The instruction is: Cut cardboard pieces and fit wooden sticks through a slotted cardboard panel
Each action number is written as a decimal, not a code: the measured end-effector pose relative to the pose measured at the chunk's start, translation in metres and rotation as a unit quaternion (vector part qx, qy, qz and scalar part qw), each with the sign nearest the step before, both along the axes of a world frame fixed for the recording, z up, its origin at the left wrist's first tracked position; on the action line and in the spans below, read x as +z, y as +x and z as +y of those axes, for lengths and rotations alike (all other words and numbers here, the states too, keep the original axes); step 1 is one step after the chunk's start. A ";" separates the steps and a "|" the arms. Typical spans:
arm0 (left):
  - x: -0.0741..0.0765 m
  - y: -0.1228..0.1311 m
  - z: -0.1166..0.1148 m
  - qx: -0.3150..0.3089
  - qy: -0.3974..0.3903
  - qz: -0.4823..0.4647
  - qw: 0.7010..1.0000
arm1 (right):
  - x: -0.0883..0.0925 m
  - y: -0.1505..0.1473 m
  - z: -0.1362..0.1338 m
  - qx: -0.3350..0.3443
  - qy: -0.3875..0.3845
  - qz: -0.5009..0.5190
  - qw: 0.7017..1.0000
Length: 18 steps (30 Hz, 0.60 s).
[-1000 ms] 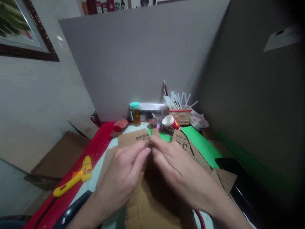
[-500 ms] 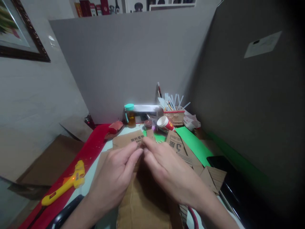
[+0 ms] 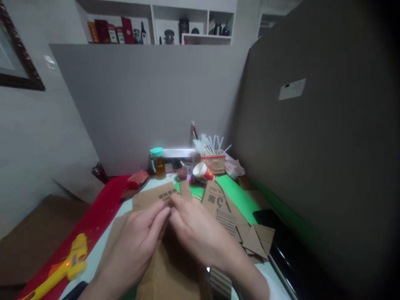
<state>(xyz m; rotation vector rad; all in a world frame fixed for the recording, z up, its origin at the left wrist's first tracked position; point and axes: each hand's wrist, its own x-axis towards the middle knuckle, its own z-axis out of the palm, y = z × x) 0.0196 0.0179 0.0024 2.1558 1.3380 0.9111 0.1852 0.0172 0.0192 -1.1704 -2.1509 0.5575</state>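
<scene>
My left hand [image 3: 136, 235] and my right hand [image 3: 198, 229] meet above the table, thumbs and index fingers pinched together at the far end of a brown cardboard piece [image 3: 170, 271]. The fingers are closed on its edge; the exact pinch point is mostly hidden. This cardboard runs from the fingertips down toward me, below both hands. Beyond my left hand lies a flat cardboard sheet [image 3: 145, 198] with printed characters. To the right of my right hand are printed cardboard pieces [image 3: 215, 198] and folded cardboard scraps [image 3: 259, 239].
A yellow glue gun [image 3: 73, 260] with a lit orange light lies at left on a red strip [image 3: 103, 208]. Behind stand a teal-lidded bottle [image 3: 158, 164], a tipped paper cup [image 3: 203, 171] and a box of glue sticks and brushes [image 3: 215, 162]. A black glossy object [image 3: 281, 250] lies right.
The view has tilted up and turned right, so everything sits further left and lower and more shelf shows. Both hands keep their pinch on the cardboard with little change.
</scene>
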 end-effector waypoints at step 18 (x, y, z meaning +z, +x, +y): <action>-0.043 -0.012 0.056 -0.020 -0.047 0.024 0.998 | -0.052 -0.011 0.048 0.023 0.003 -0.187 0.982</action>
